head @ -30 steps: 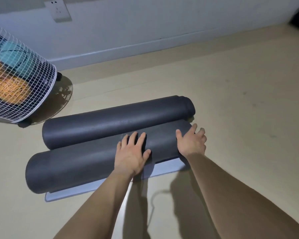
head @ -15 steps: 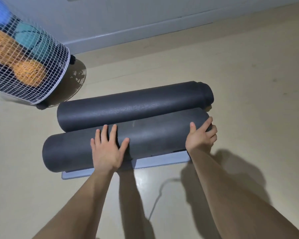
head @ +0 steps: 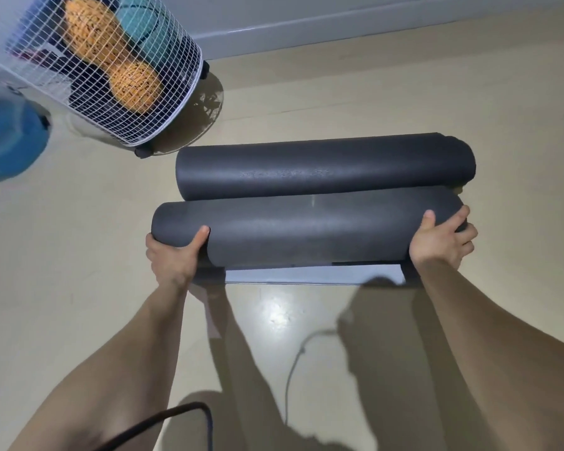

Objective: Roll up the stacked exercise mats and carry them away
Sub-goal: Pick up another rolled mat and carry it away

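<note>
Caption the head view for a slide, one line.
Left hand and right hand grip the near rolled mat at its ends; a second rolled mat lies behind it.

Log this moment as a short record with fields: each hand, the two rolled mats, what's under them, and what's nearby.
Left hand: grips the left end of the near rolled mat, thumb on top
Right hand: grips its right end, thumb on top
Near roll: dark grey, lying crosswise in front of the person
Far rolled mat: dark grey, parallel just behind, no hand on it
Underneath: pale flat mat shows along the near roll's front edge
Nearby: white wire basket back left; thin cable in the foreground
</note>
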Available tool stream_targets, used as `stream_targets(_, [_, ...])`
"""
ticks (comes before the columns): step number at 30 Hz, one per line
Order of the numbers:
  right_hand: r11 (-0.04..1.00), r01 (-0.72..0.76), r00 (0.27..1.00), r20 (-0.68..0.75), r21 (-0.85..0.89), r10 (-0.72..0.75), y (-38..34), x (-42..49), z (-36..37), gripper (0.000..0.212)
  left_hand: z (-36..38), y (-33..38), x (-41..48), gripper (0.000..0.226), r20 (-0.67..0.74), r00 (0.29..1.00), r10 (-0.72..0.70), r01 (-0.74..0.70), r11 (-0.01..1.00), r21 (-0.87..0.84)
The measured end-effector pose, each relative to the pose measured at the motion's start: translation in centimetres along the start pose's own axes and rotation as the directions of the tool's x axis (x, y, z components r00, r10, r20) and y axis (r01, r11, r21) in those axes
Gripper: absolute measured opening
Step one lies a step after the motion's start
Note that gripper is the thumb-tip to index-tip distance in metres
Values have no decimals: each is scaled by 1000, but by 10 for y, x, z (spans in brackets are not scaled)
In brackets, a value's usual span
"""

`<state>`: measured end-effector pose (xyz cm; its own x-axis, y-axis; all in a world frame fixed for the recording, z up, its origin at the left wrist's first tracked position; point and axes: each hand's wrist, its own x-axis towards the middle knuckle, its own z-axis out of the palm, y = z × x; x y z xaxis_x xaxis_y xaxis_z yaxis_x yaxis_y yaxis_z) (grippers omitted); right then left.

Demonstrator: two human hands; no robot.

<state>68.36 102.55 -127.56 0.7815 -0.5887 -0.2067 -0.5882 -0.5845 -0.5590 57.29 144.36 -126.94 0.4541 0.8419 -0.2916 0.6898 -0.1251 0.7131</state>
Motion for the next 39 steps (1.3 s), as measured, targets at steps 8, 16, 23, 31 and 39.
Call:
stream_targets(8, [995,51,991,125,-85,-40,5,-36,-14,119,7,-1,5,126,-35,998,52,-47,991,129])
stream_targets(16, [281,847,521,597,-452,-611,-44,-40,-7,123,21,5,-34,132,3,988,-155,154,987,45])
stream_targets(23, [89,862,468,713,-500,-522,-78,-32,1,145,50,-32,-102,117,390,904,-173,80,966,244])
stream_targets(31, [237,902,426,833,-361,-352,-66,-107,-4,125,45,-39,-151,102,253,904,-345,362,932,-24])
stream_targets(39, [203,920,373,905,-334,-204,-33,-227,2,111,-7,-42,-151,120,243,874,-421,471,857,-208])
